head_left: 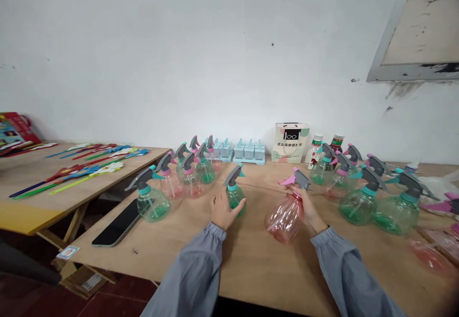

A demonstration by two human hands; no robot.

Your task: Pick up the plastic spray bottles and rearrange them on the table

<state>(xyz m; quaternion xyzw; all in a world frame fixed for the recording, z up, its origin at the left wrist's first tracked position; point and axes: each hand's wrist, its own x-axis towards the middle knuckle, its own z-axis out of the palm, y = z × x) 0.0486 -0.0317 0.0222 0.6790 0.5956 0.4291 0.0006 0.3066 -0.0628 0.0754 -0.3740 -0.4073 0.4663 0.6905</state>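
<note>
The person stands at the near edge of a plywood bench (pixel 251 259), both grey sleeves stretched out over it. The left hand (pixel 223 210) is wrapped around the body of a small green spray bottle (pixel 234 189), which stands upright about the middle of the bench, its grey trigger pointing left. The right hand (pixel 309 207) grips a pink spray bottle (pixel 286 215) by its neck, just under the pink and grey trigger head; this bottle is tilted, its base leaning toward the near edge, a little to the right of the green one.

More spray bottles stand in two groups: a cluster of green and pink ones (pixel 186 173) toward the far left corner, and a row of larger green ones (pixel 376 197) along the right side. A dark phone (pixel 116 224) lies flat at the left edge of the bench. Against the wall at the far edge sit pale blue moulds (pixel 244 152) and a small white carton (pixel 290 143). A second bench (pixel 32 207) to the left, well apart, carries coloured sticks (pixel 79 169) laid in rows.
</note>
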